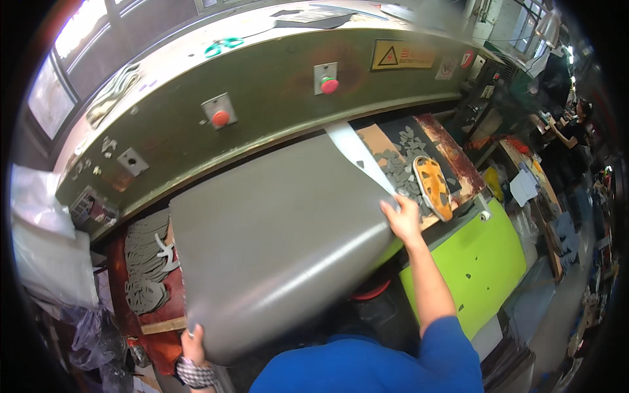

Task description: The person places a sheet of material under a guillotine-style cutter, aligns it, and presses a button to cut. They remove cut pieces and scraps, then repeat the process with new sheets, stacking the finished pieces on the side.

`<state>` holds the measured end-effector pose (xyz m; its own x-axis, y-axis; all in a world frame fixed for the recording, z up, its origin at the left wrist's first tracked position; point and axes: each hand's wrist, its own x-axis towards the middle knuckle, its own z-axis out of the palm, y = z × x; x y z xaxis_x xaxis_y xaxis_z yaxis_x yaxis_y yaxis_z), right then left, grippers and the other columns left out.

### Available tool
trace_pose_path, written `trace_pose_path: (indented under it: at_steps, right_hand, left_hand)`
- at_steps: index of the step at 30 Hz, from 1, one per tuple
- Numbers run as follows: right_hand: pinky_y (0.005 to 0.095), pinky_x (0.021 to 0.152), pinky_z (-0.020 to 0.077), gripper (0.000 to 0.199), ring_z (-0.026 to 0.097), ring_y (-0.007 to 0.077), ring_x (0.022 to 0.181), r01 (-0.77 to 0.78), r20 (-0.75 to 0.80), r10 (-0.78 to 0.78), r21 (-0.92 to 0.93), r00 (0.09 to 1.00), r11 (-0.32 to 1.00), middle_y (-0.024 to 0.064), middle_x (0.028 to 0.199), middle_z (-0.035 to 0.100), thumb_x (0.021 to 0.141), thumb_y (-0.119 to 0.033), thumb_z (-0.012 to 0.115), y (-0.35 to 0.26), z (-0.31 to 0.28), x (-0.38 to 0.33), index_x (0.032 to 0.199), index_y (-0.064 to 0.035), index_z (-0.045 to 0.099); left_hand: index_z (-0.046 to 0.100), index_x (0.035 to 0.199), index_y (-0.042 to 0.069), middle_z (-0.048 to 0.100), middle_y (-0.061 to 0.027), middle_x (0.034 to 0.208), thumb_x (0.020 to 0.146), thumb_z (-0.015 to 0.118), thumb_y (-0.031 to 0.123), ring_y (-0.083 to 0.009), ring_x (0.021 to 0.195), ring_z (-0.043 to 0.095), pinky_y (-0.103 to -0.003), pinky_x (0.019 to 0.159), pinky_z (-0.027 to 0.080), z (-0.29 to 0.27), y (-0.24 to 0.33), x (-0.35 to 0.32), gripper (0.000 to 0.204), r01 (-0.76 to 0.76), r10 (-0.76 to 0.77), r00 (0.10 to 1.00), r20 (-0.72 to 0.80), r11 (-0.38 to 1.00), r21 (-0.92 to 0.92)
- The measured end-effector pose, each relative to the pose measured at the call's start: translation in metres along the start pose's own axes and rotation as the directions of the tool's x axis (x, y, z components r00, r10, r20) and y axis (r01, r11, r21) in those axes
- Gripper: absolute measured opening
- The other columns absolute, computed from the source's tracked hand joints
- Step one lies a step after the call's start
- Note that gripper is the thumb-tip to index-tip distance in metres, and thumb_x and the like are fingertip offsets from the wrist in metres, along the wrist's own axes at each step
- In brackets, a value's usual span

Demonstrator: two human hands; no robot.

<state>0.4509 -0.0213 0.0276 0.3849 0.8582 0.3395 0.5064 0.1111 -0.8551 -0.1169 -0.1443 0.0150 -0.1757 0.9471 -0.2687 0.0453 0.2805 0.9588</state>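
Observation:
A large grey sheet (275, 216) of smooth, flexible material lies across the machine's bed, its near side curling down over the front. My right hand (403, 219) is closed on the sheet's right edge, thumb on top. At the near left corner my left hand (192, 346) pinches the same sheet; its fingertips are partly hidden. Just right of my right hand rests an orange sole-shaped cutting die (432, 187) with a pale rim and openings. Small grey cut pieces (396, 167) lie scattered behind it. Stacked grey curved pieces (145, 252) stand left of the sheet.
A green machine beam (275, 98) with red push buttons (220, 118) spans the back. Green-handled scissors (223, 46) lie on top. A lime-green sheet (468, 268) hangs at the right. Plastic bags (49, 242) are at far left. Another person (575, 134) works far right.

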Motion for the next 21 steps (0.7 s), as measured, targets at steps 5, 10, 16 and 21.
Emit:
trace_pose_path:
  at_steps: [5,10,16,21]
  right_hand:
    - [0.0403,0.098,0.0424,0.054,0.055,0.0384,0.116,-0.096,0.158,0.114,-0.120,0.981,0.988,0.0292,0.123,0.056,0.090,-0.029,0.057,0.015,0.056,0.096,0.132,0.0033,0.048]
    - [0.0441,0.111,0.0285,0.063,0.029,0.0387,0.138,0.252,0.574,-0.169,-0.067,0.801,0.965,0.0224,0.138,0.046,0.094,-0.030,0.051,0.024,0.064,0.080,0.148,-0.0109,0.025]
    - [0.0532,0.116,0.0094,0.062,0.025,0.0363,0.140,0.467,0.525,-0.080,-0.664,0.847,0.584,0.0197,0.142,0.043,0.093,-0.046,0.049,0.032,0.029,0.087,0.144,-0.0127,0.037]
    - [0.0455,0.087,0.0443,0.036,0.056,0.0347,0.102,0.183,0.044,-0.186,-0.491,0.982,0.852,0.0162,0.105,0.062,0.080,-0.022,0.071,0.024,-0.024,0.046,0.110,-0.0039,0.061]
  left_hand:
    - [0.063,0.107,-0.003,0.066,-0.0052,0.094,0.095,0.059,0.024,-0.0111,0.080,0.057,-0.027,0.075,0.047,0.000,0.050,0.138,0.030,-0.193,0.192,0.981,0.012,0.977,0.088]
    - [0.063,0.079,0.000,0.060,0.0001,0.070,0.093,0.061,0.024,-0.0087,0.063,0.046,-0.027,0.060,0.042,-0.051,-0.015,0.211,0.028,-0.045,0.275,0.900,-0.339,0.830,0.555]
    - [0.063,0.099,-0.005,0.067,-0.0064,0.087,0.094,0.060,0.019,-0.0122,0.078,0.060,-0.026,0.073,0.049,-0.059,-0.065,0.202,0.025,-0.189,0.383,0.821,-0.423,0.883,0.430]
    - [0.062,0.106,-0.002,0.065,-0.0038,0.085,0.094,0.062,0.022,-0.0103,0.076,0.056,-0.023,0.072,0.046,-0.052,-0.066,0.177,0.028,-0.137,0.288,0.765,-0.577,0.947,0.292]
